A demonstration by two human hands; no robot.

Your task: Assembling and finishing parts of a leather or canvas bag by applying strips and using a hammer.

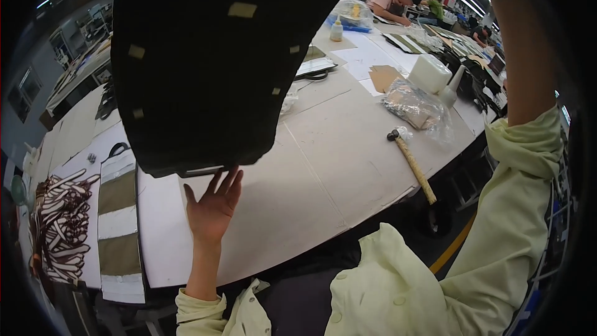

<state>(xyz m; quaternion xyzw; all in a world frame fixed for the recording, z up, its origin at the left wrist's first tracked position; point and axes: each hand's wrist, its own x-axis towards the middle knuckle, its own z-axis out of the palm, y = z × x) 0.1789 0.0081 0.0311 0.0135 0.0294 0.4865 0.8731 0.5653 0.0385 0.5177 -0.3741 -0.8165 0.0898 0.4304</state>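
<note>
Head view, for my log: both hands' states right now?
Left hand: open, fingertips at the lower edge of the large tan-patched black panel.
Right hand: out of view; cannot tell.

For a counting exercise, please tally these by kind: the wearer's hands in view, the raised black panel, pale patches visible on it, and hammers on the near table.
Left hand: 1
Black panel: 1
Pale patches: 5
Hammer: 1
Total: 8
</note>
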